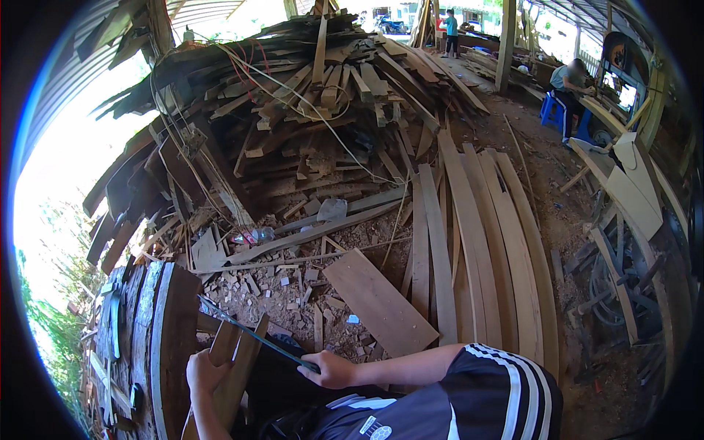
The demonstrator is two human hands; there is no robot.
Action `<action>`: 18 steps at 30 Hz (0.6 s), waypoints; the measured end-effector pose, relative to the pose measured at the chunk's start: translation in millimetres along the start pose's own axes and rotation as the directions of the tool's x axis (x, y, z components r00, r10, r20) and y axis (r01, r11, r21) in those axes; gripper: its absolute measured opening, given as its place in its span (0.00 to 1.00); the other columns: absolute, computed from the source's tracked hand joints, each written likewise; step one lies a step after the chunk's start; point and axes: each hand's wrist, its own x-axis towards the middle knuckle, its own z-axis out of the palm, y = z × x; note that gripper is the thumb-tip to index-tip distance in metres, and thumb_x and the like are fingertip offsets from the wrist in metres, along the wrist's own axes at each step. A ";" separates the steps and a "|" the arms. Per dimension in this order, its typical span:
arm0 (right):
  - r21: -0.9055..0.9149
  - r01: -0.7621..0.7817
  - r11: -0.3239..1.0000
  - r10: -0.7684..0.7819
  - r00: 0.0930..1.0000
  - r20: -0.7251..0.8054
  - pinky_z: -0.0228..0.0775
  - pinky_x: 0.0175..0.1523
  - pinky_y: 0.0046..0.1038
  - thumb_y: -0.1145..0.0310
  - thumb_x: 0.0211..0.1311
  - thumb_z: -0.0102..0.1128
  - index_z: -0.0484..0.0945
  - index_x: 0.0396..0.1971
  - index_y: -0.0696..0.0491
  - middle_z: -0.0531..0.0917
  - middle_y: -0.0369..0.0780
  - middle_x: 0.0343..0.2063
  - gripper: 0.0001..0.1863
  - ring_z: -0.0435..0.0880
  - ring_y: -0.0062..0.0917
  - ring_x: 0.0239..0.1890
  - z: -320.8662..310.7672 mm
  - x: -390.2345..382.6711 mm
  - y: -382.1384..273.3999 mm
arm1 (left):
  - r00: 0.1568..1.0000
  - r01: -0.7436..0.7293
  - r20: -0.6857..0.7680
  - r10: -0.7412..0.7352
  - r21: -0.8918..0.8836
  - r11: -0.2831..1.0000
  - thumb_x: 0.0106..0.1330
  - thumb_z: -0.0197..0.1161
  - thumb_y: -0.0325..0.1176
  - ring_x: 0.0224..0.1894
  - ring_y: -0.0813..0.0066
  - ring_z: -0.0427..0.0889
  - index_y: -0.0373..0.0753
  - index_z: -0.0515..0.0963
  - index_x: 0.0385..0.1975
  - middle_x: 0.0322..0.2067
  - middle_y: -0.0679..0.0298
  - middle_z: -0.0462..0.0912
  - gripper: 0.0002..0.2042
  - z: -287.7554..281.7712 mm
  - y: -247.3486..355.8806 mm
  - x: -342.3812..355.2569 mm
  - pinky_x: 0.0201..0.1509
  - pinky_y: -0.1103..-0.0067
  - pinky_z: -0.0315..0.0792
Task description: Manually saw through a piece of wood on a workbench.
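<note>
My left hand is closed around a narrow wooden piece, which stands tilted beside the thick workbench. The upper end of this piece is split into two prongs with a gap between them. In my right hand, closed in a fist, is one end of a long thin greenish bar. The bar slants up and leftward, passing by the top of the wooden piece. Whether it is a file or a saw blade cannot be made out, nor whether it touches the wood.
A heavy timber workbench stands at the left, with small tools on it. Ahead lie a brown board, long planks and a tall lumber pile. Wood scraps litter the ground. At the far right a person sits on a blue stool.
</note>
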 end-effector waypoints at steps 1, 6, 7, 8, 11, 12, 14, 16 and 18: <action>0.002 0.001 1.000 -0.001 1.000 0.001 0.72 0.34 0.39 0.63 0.69 0.58 0.81 0.38 0.62 0.81 0.54 0.22 0.15 0.83 0.46 0.26 0.2 -0.2 -0.4 | 1.000 -0.015 -0.011 0.015 -0.001 1.000 0.40 0.80 0.46 0.31 0.54 0.86 0.36 0.84 0.28 0.26 0.53 0.86 0.21 2.0 -2.4 0.1 0.38 0.62 0.79; -0.010 -0.026 1.000 0.027 1.000 0.009 0.71 0.33 0.40 0.63 0.68 0.58 0.80 0.36 0.62 0.81 0.54 0.22 0.15 0.82 0.47 0.26 -2.9 -1.1 -4.1 | 1.000 0.028 0.006 -0.028 0.007 1.000 0.40 0.80 0.48 0.30 0.53 0.85 0.36 0.83 0.26 0.25 0.53 0.85 0.22 1.2 1.5 -0.9 0.39 0.62 0.78; -0.010 -0.025 1.000 0.025 1.000 0.010 0.71 0.33 0.40 0.63 0.68 0.58 0.80 0.36 0.62 0.81 0.54 0.22 0.15 0.82 0.47 0.26 -2.2 -1.6 -3.4 | 0.998 0.051 0.022 -0.051 0.007 0.999 0.40 0.80 0.48 0.31 0.53 0.85 0.36 0.83 0.26 0.25 0.53 0.85 0.22 -0.8 4.3 -1.5 0.39 0.61 0.78; -0.003 -0.006 1.000 0.006 1.000 -0.010 0.71 0.33 0.40 0.63 0.68 0.58 0.80 0.36 0.62 0.81 0.54 0.22 0.14 0.82 0.48 0.26 -1.0 -2.1 -1.8 | 0.998 0.052 0.020 -0.052 0.008 0.999 0.40 0.80 0.48 0.31 0.53 0.85 0.36 0.83 0.26 0.25 0.53 0.85 0.22 -1.0 3.7 -1.6 0.39 0.61 0.78; 0.007 -0.003 1.000 0.003 1.000 -0.014 0.71 0.33 0.40 0.63 0.68 0.58 0.80 0.36 0.62 0.81 0.54 0.21 0.14 0.82 0.48 0.26 -2.3 -1.6 0.4 | 0.999 0.036 0.018 -0.036 0.005 0.999 0.40 0.79 0.48 0.31 0.53 0.85 0.36 0.83 0.26 0.25 0.52 0.84 0.22 1.3 0.9 -0.5 0.40 0.61 0.78; 0.005 -0.022 1.000 0.022 1.000 -0.003 0.71 0.33 0.40 0.63 0.68 0.58 0.80 0.36 0.62 0.81 0.54 0.21 0.14 0.82 0.48 0.26 -2.5 -1.7 1.0 | 1.000 0.025 0.012 -0.025 0.020 0.999 0.40 0.79 0.48 0.32 0.53 0.85 0.36 0.83 0.26 0.25 0.52 0.84 0.22 2.4 0.3 -0.2 0.40 0.61 0.78; 0.004 -0.002 1.000 0.002 1.000 -0.005 0.71 0.33 0.40 0.63 0.68 0.58 0.80 0.36 0.62 0.80 0.54 0.21 0.14 0.83 0.48 0.26 -1.1 -0.9 4.6 | 1.000 0.017 0.007 -0.017 0.036 0.999 0.41 0.79 0.48 0.32 0.53 0.85 0.36 0.83 0.27 0.25 0.52 0.84 0.22 2.1 -0.4 -0.8 0.40 0.61 0.78; 0.003 0.015 1.000 -0.015 1.000 -0.007 0.71 0.32 0.40 0.63 0.68 0.58 0.81 0.36 0.62 0.80 0.54 0.21 0.14 0.83 0.48 0.26 -0.3 -1.7 4.3 | 1.000 0.006 0.009 -0.006 0.009 1.000 0.41 0.78 0.48 0.32 0.52 0.85 0.36 0.83 0.27 0.25 0.52 0.84 0.21 -0.9 3.9 -0.8 0.40 0.61 0.78; 0.004 0.011 1.000 -0.011 1.000 -0.004 0.72 0.33 0.40 0.64 0.68 0.58 0.81 0.37 0.62 0.81 0.54 0.21 0.14 0.83 0.47 0.26 -2.2 -1.7 3.2 | 1.000 0.009 0.007 -0.009 0.016 1.000 0.42 0.78 0.47 0.32 0.52 0.85 0.36 0.83 0.27 0.25 0.53 0.84 0.21 -1.8 6.0 -1.8 0.40 0.61 0.78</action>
